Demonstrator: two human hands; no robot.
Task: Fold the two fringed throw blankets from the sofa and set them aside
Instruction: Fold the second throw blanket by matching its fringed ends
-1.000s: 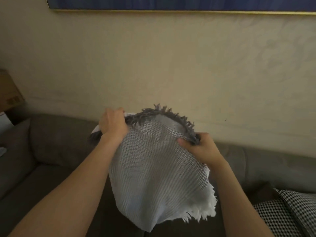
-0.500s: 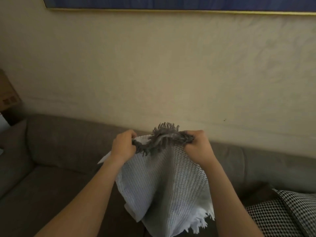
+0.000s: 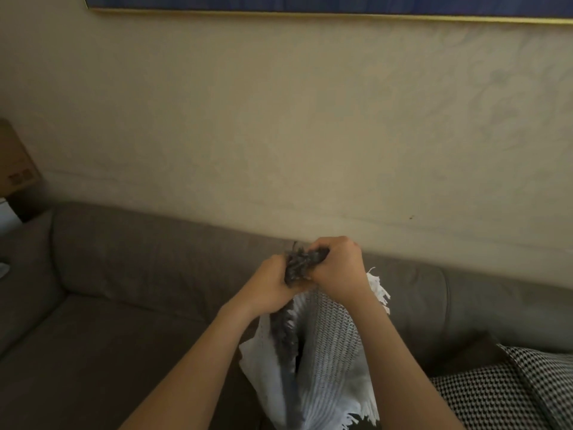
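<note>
Above the sofa (image 3: 130, 274), left hand (image 3: 268, 285) and right hand (image 3: 336, 268) clench the blanket (image 3: 328, 352).

Dim, warm indoor light is seen across a soft, wide-angle head view.

The scene is lit weakly and evenly, with a yellow-brown cast on the wall (image 3: 310, 119); no light source is shown and no glare is recorded. The sofa (image 3: 130, 274) is left in deep shadow, darkest at the left corner and under the hanging blanket (image 3: 328, 361). Slight motion blur is noted on the left hand (image 3: 269, 287), the right hand (image 3: 338, 268) and the dark fringe between them. Fine detail is smeared by noise and compression. Straight lines are bent by lens distortion towards the edges, as seen in the picture frame (image 3: 310, 13) along the top.
</note>
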